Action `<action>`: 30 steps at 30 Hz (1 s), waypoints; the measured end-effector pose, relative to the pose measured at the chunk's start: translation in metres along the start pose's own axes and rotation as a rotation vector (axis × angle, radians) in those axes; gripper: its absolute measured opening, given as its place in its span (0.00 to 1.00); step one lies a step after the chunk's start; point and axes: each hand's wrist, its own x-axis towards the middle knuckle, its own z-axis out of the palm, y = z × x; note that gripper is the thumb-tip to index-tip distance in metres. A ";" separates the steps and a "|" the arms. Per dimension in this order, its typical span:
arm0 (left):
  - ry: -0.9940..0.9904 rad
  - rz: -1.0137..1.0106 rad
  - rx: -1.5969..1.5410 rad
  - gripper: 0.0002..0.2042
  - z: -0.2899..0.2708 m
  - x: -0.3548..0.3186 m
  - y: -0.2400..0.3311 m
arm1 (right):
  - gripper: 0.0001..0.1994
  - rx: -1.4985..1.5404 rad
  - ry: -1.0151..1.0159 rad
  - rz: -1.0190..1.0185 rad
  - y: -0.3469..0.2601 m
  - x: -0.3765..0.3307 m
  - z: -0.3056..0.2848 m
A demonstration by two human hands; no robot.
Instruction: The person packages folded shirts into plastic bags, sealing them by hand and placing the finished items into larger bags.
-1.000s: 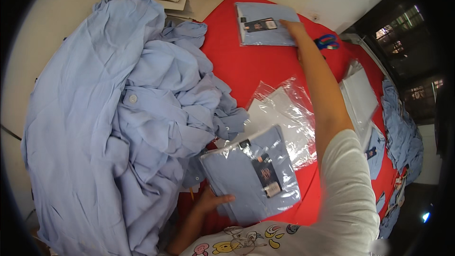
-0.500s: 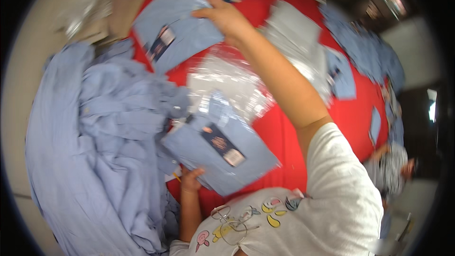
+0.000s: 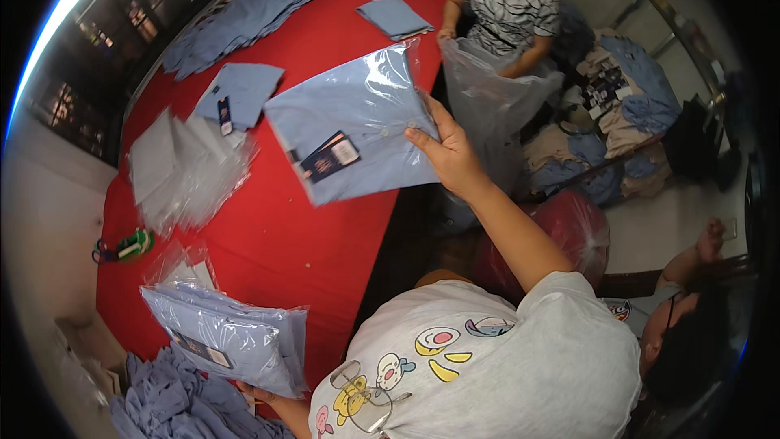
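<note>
My right hand [image 3: 452,154] pinches one edge of a folded light-blue shirt [image 3: 349,110] in a clear plastic bag, holding it out above the red-covered table. A dark tag [image 3: 331,158] shows on that shirt. Low at the left, my left hand [image 3: 264,397] grips the near edge of a thick pile of bagged blue shirts [image 3: 244,329]; its fingers are partly hidden beneath. Beside the pile lie loose clear bags [image 3: 188,273].
A red cloth [image 3: 325,244] covers the table. On it are a stack of clear bags [image 3: 191,171], a folded tagged shirt [image 3: 238,93], another folded shirt [image 3: 394,16] and scissors [image 3: 104,252]. Across the table a person [image 3: 508,16] holds a large plastic bag [image 3: 487,97]. Another person [image 3: 691,325] is at right.
My view has swung to the right. The bagged shirt in my right hand has gone from the far left to over the table toward the other person. My left hand stays at the pile.
</note>
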 end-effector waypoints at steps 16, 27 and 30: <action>-0.300 -0.363 0.039 0.38 0.268 0.176 -0.258 | 0.26 -0.636 0.919 -0.254 0.009 0.028 -0.383; -0.500 -0.692 0.050 0.39 0.364 0.394 -0.405 | 0.35 -0.756 1.031 0.508 0.154 0.206 -0.409; -0.534 -0.754 0.050 0.39 0.397 0.441 -0.433 | 0.36 -0.784 0.916 0.783 0.205 0.219 -0.423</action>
